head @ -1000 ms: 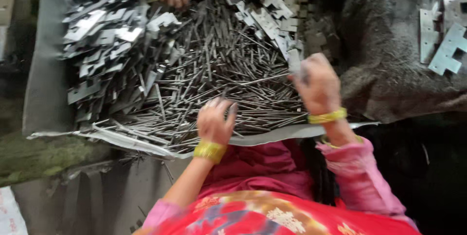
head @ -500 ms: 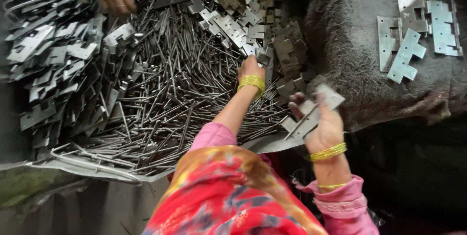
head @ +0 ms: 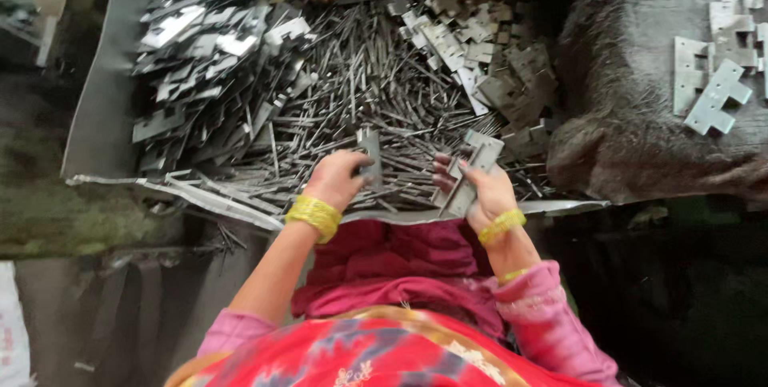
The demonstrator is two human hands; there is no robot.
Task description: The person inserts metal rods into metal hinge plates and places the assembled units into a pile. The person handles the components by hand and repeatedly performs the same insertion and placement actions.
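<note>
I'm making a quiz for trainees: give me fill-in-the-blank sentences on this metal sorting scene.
1. Each wrist of the person wears a ____ bangle.
2. The left hand holds a flat grey metal ____ plate.
3. The right hand grips grey metal hinge plates over the pile of thin metal ____.

Missing: yellow; hinge; pins

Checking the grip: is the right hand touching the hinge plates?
Touching. The head view shows the right hand with fingers wrapped around the hinge plates, lifted above the pins.
</note>
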